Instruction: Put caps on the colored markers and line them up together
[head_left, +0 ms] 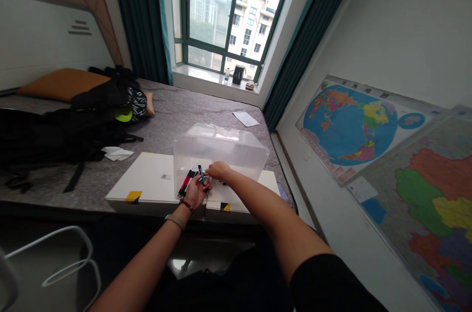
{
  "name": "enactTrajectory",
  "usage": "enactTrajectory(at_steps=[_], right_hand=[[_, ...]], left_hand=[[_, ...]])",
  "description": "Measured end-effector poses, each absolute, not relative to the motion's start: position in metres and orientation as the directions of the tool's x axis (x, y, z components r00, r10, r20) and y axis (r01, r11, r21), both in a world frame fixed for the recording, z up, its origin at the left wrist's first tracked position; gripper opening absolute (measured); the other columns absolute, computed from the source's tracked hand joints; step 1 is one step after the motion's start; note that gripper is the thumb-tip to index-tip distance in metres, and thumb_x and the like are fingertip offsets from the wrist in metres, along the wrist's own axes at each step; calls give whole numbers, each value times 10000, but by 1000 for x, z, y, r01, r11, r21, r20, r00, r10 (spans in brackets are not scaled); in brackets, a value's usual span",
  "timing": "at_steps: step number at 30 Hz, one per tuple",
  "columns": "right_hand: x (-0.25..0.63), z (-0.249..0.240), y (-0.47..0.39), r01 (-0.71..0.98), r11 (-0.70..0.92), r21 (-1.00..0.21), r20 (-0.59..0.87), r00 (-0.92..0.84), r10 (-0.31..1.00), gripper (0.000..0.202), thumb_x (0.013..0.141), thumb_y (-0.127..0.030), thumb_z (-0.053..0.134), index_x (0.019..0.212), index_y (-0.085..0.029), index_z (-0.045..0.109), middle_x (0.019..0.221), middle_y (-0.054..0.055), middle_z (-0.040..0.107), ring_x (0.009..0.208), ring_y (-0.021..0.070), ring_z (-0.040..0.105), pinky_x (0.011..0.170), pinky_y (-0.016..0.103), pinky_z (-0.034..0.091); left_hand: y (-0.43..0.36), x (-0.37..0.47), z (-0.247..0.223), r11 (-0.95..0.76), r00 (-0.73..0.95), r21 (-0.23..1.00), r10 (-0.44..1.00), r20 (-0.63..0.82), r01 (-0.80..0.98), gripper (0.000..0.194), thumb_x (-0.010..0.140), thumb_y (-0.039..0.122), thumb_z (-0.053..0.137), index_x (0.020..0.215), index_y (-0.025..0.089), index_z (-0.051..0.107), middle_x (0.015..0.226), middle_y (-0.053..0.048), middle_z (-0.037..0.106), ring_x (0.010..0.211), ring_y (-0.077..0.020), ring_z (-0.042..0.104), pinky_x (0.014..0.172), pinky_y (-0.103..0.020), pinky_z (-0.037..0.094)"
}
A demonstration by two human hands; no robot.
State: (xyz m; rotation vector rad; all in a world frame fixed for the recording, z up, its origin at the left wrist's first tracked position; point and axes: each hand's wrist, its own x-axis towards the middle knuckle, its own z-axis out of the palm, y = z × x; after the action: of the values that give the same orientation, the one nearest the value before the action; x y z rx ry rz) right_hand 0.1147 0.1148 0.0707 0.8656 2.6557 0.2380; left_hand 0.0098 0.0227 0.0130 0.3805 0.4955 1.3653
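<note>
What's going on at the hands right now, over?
Left hand shut on bundle of pens. Right hand pinching teal pen. Clear plastic box directly behind.

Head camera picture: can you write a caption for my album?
Left hand gripping a bunch of black and red pens, right hand pinching one teal pen, before a clear plastic box.

Pens [187, 181] are red & black, one teal pen [201, 173] apart. Box [217, 152] is clear, boards [147, 181] white w/ yellow-black corner tags. Mattress [184, 112] grey, mottled.
</note>
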Motion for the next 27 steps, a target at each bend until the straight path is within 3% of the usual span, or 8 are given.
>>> enactTrajectory(at_steps=[10,15,17,20,23,25,27], right_hand=[[106,71,125,449,864,229,-367,-782,504,197,899,-205,487,1003,-188,654,1002,137,704,902,266,682,700,345,519],[118,68,123,580,804,133,-244,-767,594,259,787,-236,582,1042,-193,590,962,134,700,836,257,672,655,320,489],[127,65,119,718,696,-20,-90,-694,714,221,756,-253,594,968,-190,586,907,111,699,802,235,658,640,294,466],[138,59,108,776,431,-460,126,-423,897,77,745,-228,556,808,-184,550,777,55,676,707,168,621,615,245,429],[143,49,90,470,124,-874,43,-179,983,26,753,-214,498,762,-190,494,650,-10,622,508,94,517,503,199,370],[144,43,75,207,-43,-977,-77,-158,984,53,741,-234,508,769,-198,481,603,-42,583,420,68,426,425,185,296],[146,38,61,22,-168,-985,-170,-200,965,108,715,-256,559,771,-200,484,542,-74,512,383,54,359,391,179,223]], left_hand=[[23,10,12,162,113,527,986,-124,-835,119,805,296,540,838,182,550,577,41,434,450,-84,373,513,-248,404],[21,12,13,125,83,550,991,-102,-826,136,785,275,579,883,185,550,587,44,444,470,-83,396,512,-238,389],[22,13,12,118,82,574,993,-88,-810,165,775,273,596,907,186,548,584,55,439,470,-76,392,508,-227,381],[24,15,9,116,85,634,993,-80,-764,209,773,310,616,923,183,542,580,68,435,460,-64,379,479,-205,354],[26,18,7,124,84,708,992,-91,-696,269,736,309,679,923,187,529,551,93,409,430,-45,343,431,-169,283],[28,20,6,120,74,754,993,-95,-646,313,706,315,720,912,193,519,529,108,387,412,-37,324,410,-155,246],[29,23,4,102,60,798,995,-82,-595,349,688,346,740,911,196,517,510,120,362,400,-35,313,397,-151,235]])
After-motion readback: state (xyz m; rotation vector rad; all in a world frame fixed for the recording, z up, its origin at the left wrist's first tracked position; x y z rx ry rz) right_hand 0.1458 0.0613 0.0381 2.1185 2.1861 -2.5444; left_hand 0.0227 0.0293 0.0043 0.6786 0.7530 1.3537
